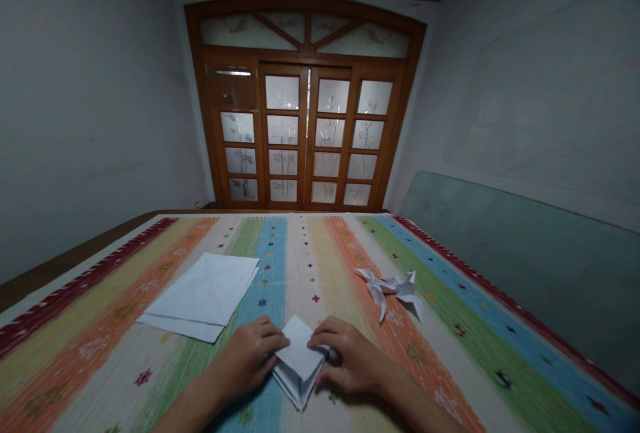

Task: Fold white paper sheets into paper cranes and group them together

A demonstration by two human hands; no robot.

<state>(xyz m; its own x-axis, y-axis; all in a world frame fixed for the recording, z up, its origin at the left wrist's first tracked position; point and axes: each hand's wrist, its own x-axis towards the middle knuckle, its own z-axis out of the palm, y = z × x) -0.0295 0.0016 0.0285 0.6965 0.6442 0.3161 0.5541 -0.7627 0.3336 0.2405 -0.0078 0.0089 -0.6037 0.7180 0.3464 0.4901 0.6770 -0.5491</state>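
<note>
A sheet of white paper folded into a small layered diamond [299,351] lies on the striped tablecloth, one corner toward me. My left hand [251,351] grips its left corner, fingers on top and thumb tucked at the side. On the opposite corner, my right hand [347,356] pinches the paper between fingers and thumb, lifting the edge a little. The upper layer stands slightly apart from the layers beneath, which show at the near tip. The undersides of the folds are hidden.
White square paper sheets [205,296] lie stacked at the left. Folded white paper cranes [393,286] rest at the right. A striped cloth [300,259] covers the table. Beyond are wooden doors with glass panes [305,133], and a pale green board [520,246] stands along the right side.
</note>
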